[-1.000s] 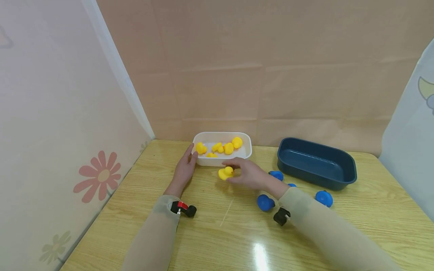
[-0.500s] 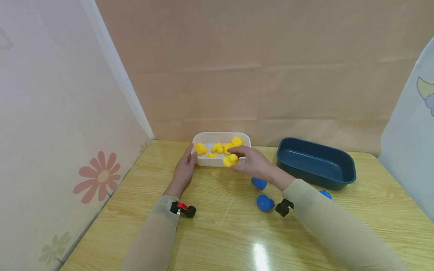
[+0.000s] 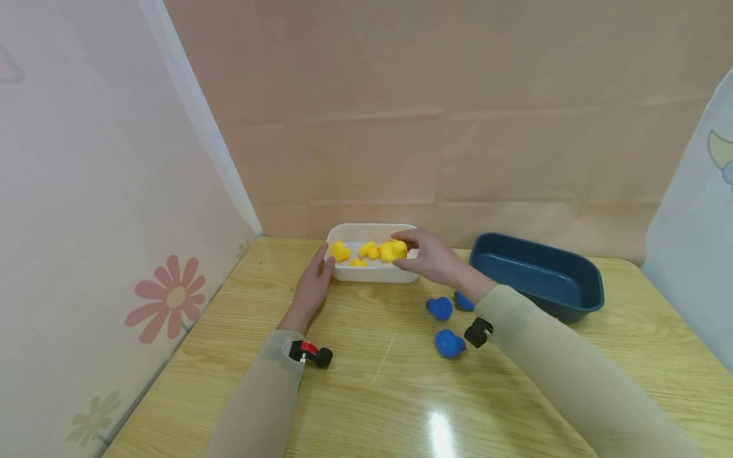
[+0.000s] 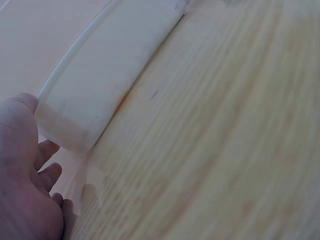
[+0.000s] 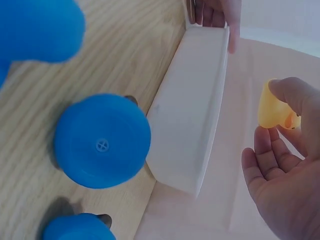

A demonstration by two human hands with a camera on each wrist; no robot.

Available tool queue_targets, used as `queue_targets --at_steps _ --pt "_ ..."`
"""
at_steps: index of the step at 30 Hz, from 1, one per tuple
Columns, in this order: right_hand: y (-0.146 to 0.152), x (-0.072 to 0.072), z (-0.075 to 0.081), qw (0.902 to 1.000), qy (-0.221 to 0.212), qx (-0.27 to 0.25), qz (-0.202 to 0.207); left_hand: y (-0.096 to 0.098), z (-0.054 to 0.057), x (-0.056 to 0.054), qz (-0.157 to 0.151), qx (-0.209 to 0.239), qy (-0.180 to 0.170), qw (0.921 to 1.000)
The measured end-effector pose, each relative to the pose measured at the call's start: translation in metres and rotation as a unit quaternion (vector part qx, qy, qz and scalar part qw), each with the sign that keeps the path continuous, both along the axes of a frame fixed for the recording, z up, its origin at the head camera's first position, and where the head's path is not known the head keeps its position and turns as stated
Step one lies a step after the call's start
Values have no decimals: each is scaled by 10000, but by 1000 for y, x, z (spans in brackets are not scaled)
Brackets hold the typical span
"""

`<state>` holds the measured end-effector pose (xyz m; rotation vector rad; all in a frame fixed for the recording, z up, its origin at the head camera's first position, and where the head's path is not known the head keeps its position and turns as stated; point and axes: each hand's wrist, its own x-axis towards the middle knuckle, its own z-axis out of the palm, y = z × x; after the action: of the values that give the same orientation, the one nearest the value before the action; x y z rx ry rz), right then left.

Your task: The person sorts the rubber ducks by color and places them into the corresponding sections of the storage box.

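My right hand (image 3: pixel 434 259) pinches a yellow rubber duck (image 5: pixel 272 111) between thumb and fingertips. In the head view it is over the right end of a white plastic box (image 3: pixel 372 274), and the right wrist view shows the duck above the rim. Several other yellow ducks (image 3: pixel 340 251) lie inside the box. My left hand (image 3: pixel 312 280) holds the box at its left end, thumb at the near corner; in the left wrist view, the fingers (image 4: pixel 49 176) bend around the outside of that end.
Blue rubber ducks (image 3: pixel 449 343) lie on the wooden table (image 3: pixel 366 407) near my right forearm. A dark blue tray (image 3: pixel 535 270) stands at the back right, partly hidden by that arm. Paper covers the back wall (image 3: pixel 355 127).
My right hand has lifted the yellow duck from in front of the white box, up and slightly right, to over its right end. The left hand has stayed at the box.
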<state>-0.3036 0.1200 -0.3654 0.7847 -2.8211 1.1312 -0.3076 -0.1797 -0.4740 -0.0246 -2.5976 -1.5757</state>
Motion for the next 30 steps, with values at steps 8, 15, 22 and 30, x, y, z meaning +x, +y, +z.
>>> queue_targets --at_steps 8,15,22,30 --pt "2 -14 -3 9998 -7 64 -193 -1 -4 -4 23 -33 -22 10000" --pt "4 -24 -5 9993 -60 159 -319 -2 -3 -4 -4 -35 1 10000" --pt "4 -30 -8 9991 -84 199 -356 -2 -3 -4 30 -57 -8 10000" --pt "3 -35 -12 9977 -33 450 -505 -3 -2 -3 25 -8 -22 10000"
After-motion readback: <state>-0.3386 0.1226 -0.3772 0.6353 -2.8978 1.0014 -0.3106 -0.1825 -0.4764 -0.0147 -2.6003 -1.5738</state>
